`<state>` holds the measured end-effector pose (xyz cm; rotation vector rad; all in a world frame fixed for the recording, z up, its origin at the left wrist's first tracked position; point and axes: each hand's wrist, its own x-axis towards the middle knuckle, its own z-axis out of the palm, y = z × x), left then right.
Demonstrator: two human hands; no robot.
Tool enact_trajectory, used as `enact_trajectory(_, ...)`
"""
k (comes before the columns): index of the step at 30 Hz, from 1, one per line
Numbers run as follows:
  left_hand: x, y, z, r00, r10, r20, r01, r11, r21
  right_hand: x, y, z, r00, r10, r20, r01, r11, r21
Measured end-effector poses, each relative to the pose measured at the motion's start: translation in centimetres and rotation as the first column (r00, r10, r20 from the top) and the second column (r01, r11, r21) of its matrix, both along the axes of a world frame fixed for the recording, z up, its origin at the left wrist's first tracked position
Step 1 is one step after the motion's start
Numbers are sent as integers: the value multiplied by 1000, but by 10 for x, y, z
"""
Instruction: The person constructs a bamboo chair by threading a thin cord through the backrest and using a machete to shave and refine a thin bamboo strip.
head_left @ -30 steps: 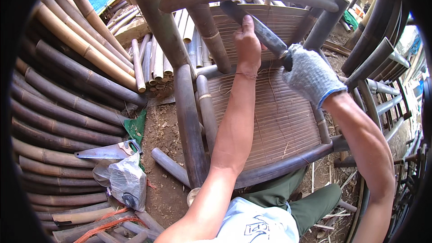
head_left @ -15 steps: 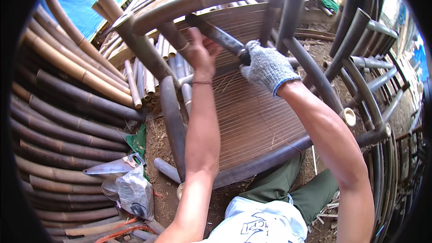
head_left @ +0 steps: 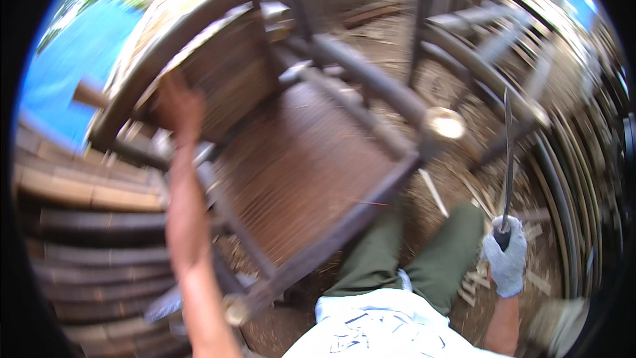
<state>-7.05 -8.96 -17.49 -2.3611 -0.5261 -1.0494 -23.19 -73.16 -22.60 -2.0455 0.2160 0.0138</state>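
On white shirt (head_left: 361, 306), blurred lettering (head_left: 391, 338), knife (head_left: 509, 166) in right grip (head_left: 506, 258)

No readable text; dark print (head_left: 361, 341) on white shirt (head_left: 371, 302) blurred.

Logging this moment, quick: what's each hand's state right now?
Left hand: at the chair back, too blurred to tell its grip.
Right hand: gloved, closed around the handle of a long knife.
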Motion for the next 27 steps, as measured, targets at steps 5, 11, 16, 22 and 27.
enact_trajectory(5,-2,48,-10,989,-123,79,112,984,140,-73,-160,-142,893,-438,100,403,683,-609)
enact_trajectory(11,15,-289,13,556,-831,14,776,513,-368,-208,-192,-258,499,-752,-430,420,644,-640)
enact_trajectory(16,-9,-484,-24,-10,-1000,-9,677,0,-736,-263,-169,-334,475,-792,-383,439,590,-677)
enact_trajectory(22,-38,-607,-107,-399,-895,-198,282,86,-956,-57,-246,-331,660,-750,43,713,607,-351)
enact_trajectory(27,-55,-632,-226,-518,-758,-396,160,369,-916,124,-315,-375,413,-838,-357,844,499,-196)
